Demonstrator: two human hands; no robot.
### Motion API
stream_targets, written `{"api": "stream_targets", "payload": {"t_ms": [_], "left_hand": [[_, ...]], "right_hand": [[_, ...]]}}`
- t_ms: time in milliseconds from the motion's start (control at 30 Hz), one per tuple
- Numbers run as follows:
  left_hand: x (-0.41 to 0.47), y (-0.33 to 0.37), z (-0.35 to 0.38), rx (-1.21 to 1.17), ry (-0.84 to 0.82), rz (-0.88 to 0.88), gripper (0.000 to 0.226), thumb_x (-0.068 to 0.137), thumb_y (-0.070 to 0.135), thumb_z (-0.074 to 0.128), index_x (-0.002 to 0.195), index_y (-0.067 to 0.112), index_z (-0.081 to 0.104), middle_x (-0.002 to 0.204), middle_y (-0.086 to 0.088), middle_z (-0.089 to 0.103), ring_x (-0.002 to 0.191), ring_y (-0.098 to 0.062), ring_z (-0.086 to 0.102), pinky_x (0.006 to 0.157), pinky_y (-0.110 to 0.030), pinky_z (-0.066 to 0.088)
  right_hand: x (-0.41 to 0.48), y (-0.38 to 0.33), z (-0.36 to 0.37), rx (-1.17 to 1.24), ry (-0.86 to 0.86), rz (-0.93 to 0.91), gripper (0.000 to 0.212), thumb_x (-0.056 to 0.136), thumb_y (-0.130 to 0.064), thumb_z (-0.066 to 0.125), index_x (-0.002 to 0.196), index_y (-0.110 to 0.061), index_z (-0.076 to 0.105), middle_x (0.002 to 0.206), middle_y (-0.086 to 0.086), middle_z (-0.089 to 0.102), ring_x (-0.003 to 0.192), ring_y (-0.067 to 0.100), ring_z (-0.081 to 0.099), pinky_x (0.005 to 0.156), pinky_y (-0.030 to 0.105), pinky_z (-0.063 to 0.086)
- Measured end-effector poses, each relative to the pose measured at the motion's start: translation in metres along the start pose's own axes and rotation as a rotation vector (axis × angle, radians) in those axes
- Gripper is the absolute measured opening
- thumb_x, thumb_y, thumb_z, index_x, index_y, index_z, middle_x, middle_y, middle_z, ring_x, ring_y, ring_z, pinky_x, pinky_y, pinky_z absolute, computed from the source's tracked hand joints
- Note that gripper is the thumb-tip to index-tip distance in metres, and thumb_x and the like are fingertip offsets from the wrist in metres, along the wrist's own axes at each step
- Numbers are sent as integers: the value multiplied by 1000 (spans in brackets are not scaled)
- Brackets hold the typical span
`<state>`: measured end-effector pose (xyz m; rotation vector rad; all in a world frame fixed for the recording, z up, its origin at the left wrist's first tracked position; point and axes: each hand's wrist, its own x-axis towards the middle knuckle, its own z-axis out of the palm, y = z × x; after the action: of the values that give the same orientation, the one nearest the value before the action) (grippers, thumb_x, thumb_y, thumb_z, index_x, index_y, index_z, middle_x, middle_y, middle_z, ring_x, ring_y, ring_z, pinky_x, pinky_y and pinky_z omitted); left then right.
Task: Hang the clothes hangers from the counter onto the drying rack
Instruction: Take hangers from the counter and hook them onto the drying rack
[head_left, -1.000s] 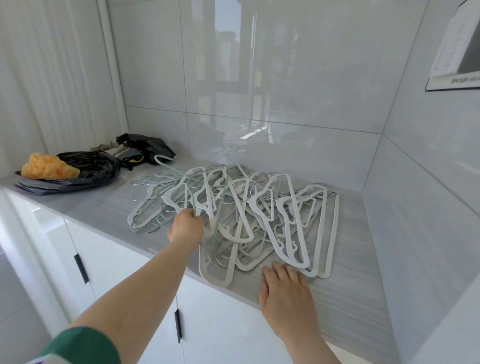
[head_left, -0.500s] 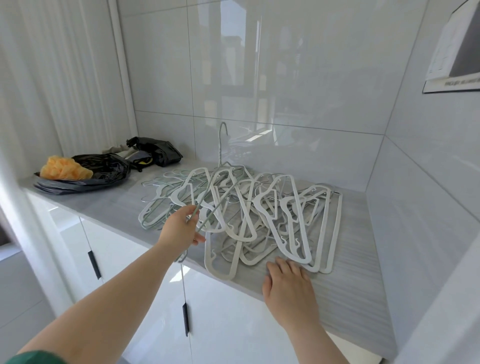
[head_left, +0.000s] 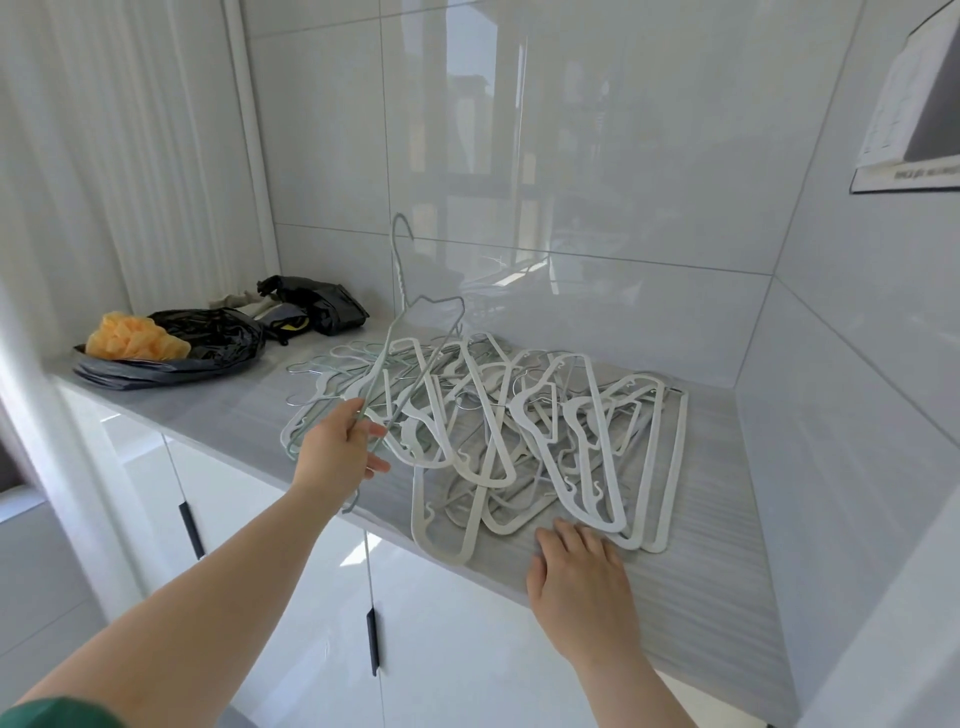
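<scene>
Cut by right edge: wall notice (head_left: 914, 104), print illegible. In the hanger pile (head_left: 604, 441), lower ones covered, count indeterminate. Part of the wire hanger (head_left: 399, 275) hidden inside left hand (head_left: 337, 457).

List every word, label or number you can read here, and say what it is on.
Sheet on the right wall: a dark printed line along its lower edge, too blurred to read; the finer print above is too small.
No text shows on the hangers or black bags.
</scene>
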<state>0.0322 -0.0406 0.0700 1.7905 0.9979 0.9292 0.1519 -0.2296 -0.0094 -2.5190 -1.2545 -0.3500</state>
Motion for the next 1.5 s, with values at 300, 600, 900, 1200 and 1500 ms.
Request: {"api": "stream_targets", "payload": {"t_ms": [300, 600, 900, 1200, 1500], "left_hand": [[-35, 19, -32, 140, 1, 77, 33, 96, 9, 37, 127, 14, 49, 72, 8, 59, 33, 3, 53, 59, -29, 47], [-87, 30, -121, 462, 28, 169, 27, 94, 14, 43, 115, 25, 55, 69, 19, 59, 38, 1, 54, 51, -18, 41], [-181, 43, -255, 642, 182, 251, 26, 93, 18, 47, 114, 30, 57, 67, 28, 56, 43, 11, 54, 56, -9, 46], [-314, 30, -393, 739, 349, 157, 25, 91, 20, 53, 113, 29, 60, 71, 26, 57, 50, 23, 50, 60, -6, 42], [-458, 6, -526, 806, 544, -161, 33, 91, 24, 52, 71, 49, 46, 62, 20, 60, 36, 4, 52, 59, -18, 49]], "right_hand": [[-2, 1, -5, -24, -55, -27, 37, 71, -27, 34, 66, -17, 69, 73, -1, 71, 63, 21, 66, 55, 31, 55], [1, -30, -51, 120, -43, -98, 45, 97, -20, 35, 142, -15, 28, 141, 0, 41, 129, 18, 39, 103, 27, 30], [8, -181, -135, 433, 244, -207, 56, 94, -10, 43, 145, -4, 18, 152, 15, 20, 140, 26, 20, 113, 33, 18], [-59, -333, -185, 507, 271, -384, 36, 93, -12, 47, 127, -4, 52, 122, 24, 57, 113, 38, 50, 92, 41, 36], [-184, -478, -192, 584, 94, -812, 29, 96, -25, 45, 111, -13, 66, 89, 19, 63, 92, 33, 57, 65, 27, 32]]}}
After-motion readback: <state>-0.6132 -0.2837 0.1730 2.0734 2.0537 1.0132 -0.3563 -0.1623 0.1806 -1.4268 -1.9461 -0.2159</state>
